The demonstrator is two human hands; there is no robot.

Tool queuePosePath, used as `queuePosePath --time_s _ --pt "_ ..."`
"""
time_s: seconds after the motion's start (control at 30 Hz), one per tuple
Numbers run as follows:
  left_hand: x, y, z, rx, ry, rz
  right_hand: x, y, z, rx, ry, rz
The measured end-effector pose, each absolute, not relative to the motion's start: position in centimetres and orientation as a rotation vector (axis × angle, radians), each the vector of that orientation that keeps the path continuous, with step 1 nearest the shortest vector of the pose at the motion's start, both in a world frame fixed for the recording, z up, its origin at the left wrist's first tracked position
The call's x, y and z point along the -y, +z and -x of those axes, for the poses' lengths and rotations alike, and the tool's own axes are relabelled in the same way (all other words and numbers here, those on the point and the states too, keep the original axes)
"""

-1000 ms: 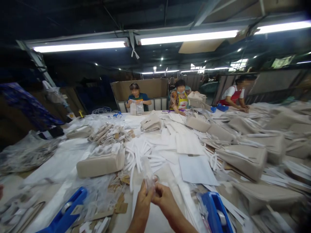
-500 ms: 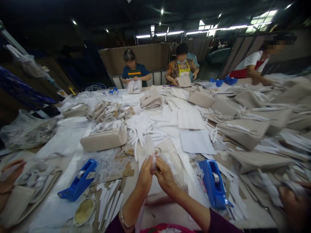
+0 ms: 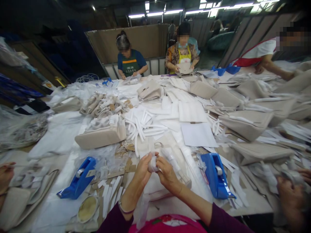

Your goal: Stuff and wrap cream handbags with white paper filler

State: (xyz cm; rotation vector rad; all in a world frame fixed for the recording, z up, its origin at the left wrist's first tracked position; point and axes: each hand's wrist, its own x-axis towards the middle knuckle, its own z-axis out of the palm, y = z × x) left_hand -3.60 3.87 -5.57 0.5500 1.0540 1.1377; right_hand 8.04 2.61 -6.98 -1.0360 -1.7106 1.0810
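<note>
Down comes the strip: your left hand [image 3: 142, 170] and right hand [image 3: 168, 173] are both on the translucent wrap [image 3: 153, 164]!
Half a second ago it stood up above your fingertips; now it's a compact bundle, pinched narrow between both hands' fingers, beside the one beige handbag [image 3: 179, 149] lying before you. Two blue tape dispensers [image 3: 75, 182] flank you, one round yellowish container [image 3: 87, 208] sits left, three co-workers [image 3: 132, 63] across the table.
</note>
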Motion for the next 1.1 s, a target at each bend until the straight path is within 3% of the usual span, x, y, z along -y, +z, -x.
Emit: queuePosePath --time_s 0.13,0.3,0.47,0.63,0.8,1.0,1.1 --pt "-4.1 -6.9 4.0 -1.228 1.220 -0.632 -2.8 -7.8 -7.2 1.421 1.391 1.245" --pt "-5.5 -7.6 4.9 -1.098 1.063 -0.496 -3.2 -8.9 -6.6 1.661 1.154 1.072" --pt "-5.4 -8.1 4.8 -1.291 1.116 -0.622 -3.2 -9.1 -5.8 1.446 1.397 1.287" --pt "-6.3 -8.4 5.1 -1.119 0.997 -0.508 -3.6 -9.8 -6.3 1.695 1.148 1.128" --pt "-7.0 -10.4 4.8 -1.307 1.032 -0.601 -4.4 -10.9 -6.1 1.388 1.541 1.355" --pt "-8.1 -11.7 6.0 -1.033 0.833 -0.252 -4.0 -12.4 -6.6 1.826 1.080 1.146" --pt "-8.0 -12.3 5.8 -1.095 0.946 -0.314 -4.1 -12.5 -6.2 1.753 1.181 1.414"
